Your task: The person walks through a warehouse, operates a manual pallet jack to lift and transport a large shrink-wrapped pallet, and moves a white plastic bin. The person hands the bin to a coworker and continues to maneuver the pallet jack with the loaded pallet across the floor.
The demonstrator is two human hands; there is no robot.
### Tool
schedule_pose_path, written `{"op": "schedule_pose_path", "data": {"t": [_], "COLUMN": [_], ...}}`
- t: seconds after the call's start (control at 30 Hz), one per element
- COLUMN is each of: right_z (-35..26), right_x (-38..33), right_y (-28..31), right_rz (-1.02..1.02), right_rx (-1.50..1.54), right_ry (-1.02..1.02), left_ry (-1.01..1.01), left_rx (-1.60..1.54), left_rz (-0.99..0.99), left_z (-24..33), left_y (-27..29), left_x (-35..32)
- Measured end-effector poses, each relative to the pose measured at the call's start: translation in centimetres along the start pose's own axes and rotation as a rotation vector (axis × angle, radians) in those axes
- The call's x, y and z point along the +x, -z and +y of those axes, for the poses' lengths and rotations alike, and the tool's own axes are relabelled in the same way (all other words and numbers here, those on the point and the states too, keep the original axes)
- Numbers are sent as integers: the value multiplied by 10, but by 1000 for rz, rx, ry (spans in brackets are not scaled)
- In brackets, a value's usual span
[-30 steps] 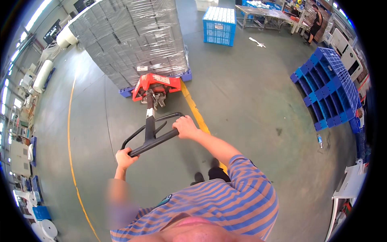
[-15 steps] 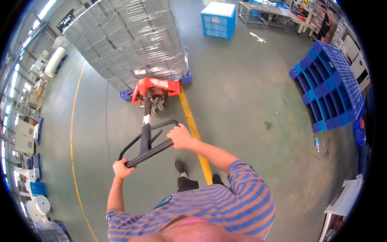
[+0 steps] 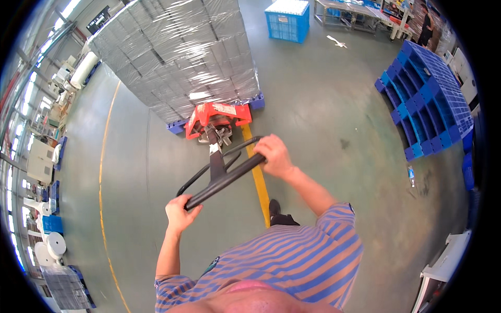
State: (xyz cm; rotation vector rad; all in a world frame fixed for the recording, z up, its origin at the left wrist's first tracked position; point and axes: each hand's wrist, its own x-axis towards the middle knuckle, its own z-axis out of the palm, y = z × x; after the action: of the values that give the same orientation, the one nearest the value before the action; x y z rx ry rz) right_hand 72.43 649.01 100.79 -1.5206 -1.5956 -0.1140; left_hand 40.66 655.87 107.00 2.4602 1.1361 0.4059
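Observation:
My left hand [image 3: 180,213] is closed round the near left end of a black pallet jack handle [image 3: 225,180]. At the handle's right end, my right hand [image 3: 274,155] grips it too. The handle's shaft runs forward to the red body of the pallet jack [image 3: 218,117]. Its forks are hidden beneath a blue pallet [image 3: 257,101]. On that pallet stands a tall stack of grey boxes [image 3: 177,57], wrapped in shiny clear film. One of my feet in a dark shoe [image 3: 274,207] shows on the floor behind the handle.
Stacked blue plastic pallets [image 3: 425,104] stand at the right, a bottle [image 3: 411,176] lying near them. A blue crate [image 3: 287,23] sits beyond the load, with metal tables [image 3: 355,13] and a person [image 3: 426,28] farther back. Yellow lines [image 3: 102,208] mark the floor; white rolls [image 3: 56,243] are at left.
The handle and both my hands have shifted right and slightly up in view. The pallet jack and load appear farther right too. My feet have changed position in a step.

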Motion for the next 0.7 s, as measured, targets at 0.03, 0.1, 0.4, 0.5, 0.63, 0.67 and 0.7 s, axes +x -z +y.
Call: {"op": "schedule_pose_path", "data": {"t": [0.03,0.1,0.4,0.5,0.63,0.67,0.7], "right_z": [4,14,125,175,223,230,235], "right_x": [22,74,378,457,531,540,549], "right_y": [-1,1,-55,-73,-88,-96,-104], "right_rz": [44,180,349,330,360,376,391], "right_rx": [-26,5,-41,-59,-59,-47,-36], "right_ry": [-2,-53,28,27,23,32,41], "left_ry": [-64,-223,86,27,-129,-110,-90], "left_rx": [-9,-40,-513,-627,-651,-661,-671], "left_rz": [24,71,380,412,412,467,521], "left_z": [0,2,-74,-79,-86,-87,-88], "left_y": [15,44,125,133,125,120,116], "left_x": [16,58,288,369,439,446,454]}}
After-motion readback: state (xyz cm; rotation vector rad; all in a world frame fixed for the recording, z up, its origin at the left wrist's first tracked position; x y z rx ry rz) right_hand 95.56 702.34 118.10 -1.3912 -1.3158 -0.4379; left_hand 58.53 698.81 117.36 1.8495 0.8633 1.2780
